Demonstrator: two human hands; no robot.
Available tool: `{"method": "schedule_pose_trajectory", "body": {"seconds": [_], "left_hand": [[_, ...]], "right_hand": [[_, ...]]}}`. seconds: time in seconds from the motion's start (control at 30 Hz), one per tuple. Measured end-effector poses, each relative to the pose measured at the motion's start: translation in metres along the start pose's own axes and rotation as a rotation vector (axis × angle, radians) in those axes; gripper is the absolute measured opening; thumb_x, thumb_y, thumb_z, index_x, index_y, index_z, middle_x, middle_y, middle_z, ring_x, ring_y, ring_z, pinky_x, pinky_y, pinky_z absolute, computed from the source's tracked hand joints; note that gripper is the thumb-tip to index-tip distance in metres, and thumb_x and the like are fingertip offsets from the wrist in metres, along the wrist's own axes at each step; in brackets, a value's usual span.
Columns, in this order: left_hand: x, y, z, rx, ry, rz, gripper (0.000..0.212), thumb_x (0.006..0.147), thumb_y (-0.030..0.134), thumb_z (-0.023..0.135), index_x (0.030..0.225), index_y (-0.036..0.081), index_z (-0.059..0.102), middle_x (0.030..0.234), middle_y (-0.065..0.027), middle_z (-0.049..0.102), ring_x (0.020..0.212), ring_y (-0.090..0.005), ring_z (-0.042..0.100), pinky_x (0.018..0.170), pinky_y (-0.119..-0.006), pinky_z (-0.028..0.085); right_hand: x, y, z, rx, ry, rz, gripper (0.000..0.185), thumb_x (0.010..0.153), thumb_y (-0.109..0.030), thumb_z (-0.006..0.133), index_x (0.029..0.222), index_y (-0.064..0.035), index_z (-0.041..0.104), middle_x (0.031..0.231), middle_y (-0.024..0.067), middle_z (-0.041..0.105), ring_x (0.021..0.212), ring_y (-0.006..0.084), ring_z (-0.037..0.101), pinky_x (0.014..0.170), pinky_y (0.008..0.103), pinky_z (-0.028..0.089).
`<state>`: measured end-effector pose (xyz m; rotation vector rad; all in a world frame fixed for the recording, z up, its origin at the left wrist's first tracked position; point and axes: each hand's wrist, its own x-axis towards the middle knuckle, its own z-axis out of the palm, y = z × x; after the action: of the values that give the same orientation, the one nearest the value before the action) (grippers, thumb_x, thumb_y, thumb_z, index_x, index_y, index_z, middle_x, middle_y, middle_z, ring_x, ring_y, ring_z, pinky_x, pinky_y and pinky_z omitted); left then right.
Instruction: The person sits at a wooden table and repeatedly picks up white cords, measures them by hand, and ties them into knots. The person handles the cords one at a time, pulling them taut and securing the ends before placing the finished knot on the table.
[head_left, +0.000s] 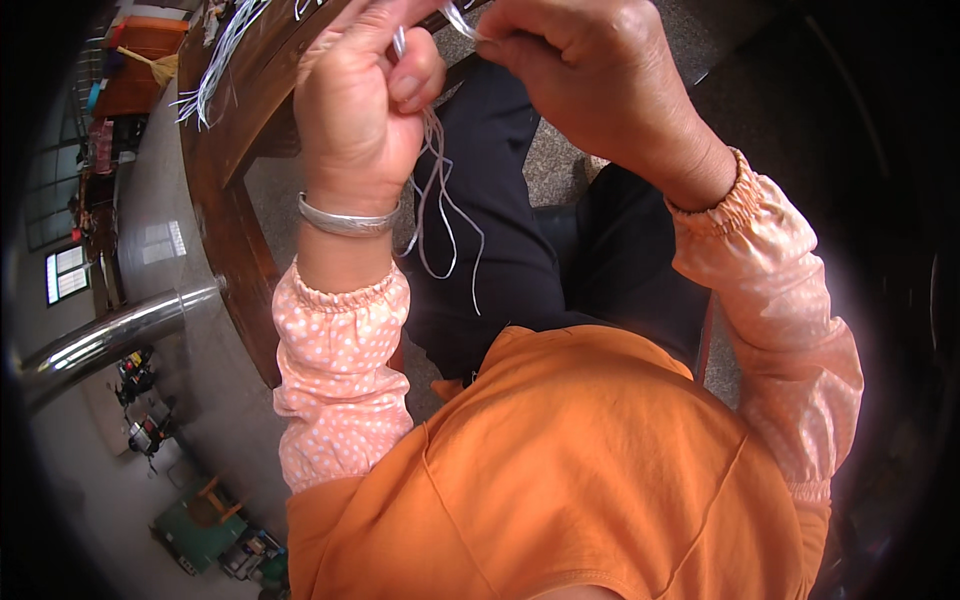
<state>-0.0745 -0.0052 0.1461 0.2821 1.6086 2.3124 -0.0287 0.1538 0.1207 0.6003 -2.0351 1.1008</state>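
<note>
My left hand (367, 112), with a silver bangle at its wrist, is curled around a bundle of thin pale cords (439, 169). Their loose ends hang in loops below the fist, in front of my dark trousers. At the top edge, my right hand (592, 75) pinches a short white strand (459, 21) between thumb and fingertips. The strand runs from the pinch towards the left hand. Part of both hands' upper side is cut off by the frame. More white cords (225, 67) lie in a bunch over the wooden table edge at the upper left.
A curved wooden table frame (240, 255) stands close on my left, with a shiny metal pole (112, 341) beyond it. Farther off are a straw broom (156, 67), a green table (199, 529) and parked motorbikes (150, 420). Speckled floor (551, 165) shows between my legs.
</note>
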Motion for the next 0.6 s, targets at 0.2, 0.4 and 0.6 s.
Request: {"method": "schedule_pose_trajectory", "body": {"seconds": [0.2,0.4,0.6], "left_hand": [[-0.008,-0.022,-0.013,0.971,-0.306,0.792,0.034,0.081,0.001,0.061,0.115,-0.002,0.055,0.116,-0.0154,0.058,0.103,-0.0250,0.058,0.085,-0.032,0.047],[-0.016,-0.029,-0.021,1.337,-0.346,0.976,0.033,0.083,-0.003,0.055,0.116,-0.002,0.055,0.111,-0.0135,0.058,0.102,-0.0258,0.057,0.086,-0.033,0.047],[-0.013,-0.019,0.002,0.907,-0.150,0.385,0.012,0.088,0.005,0.056,0.097,-0.002,0.060,0.092,-0.0061,0.064,0.079,-0.0125,0.057,0.071,-0.023,0.045]], "right_hand": [[-0.004,-0.003,-0.006,-0.026,-0.069,-0.008,0.004,0.077,0.001,0.060,0.078,-0.0011,0.058,0.066,0.0153,0.057,0.061,0.0337,0.059,0.054,0.0385,0.048],[-0.014,0.004,-0.002,-0.024,-0.027,0.037,0.008,0.069,0.002,0.059,0.074,-0.0029,0.062,0.061,0.0131,0.058,0.057,0.0317,0.060,0.052,0.0358,0.047],[-0.017,0.007,-0.006,-0.056,-0.142,0.151,0.008,0.077,-0.001,0.069,0.083,-0.0008,0.063,0.065,0.0118,0.060,0.057,0.0178,0.060,0.054,0.0272,0.047]]}}
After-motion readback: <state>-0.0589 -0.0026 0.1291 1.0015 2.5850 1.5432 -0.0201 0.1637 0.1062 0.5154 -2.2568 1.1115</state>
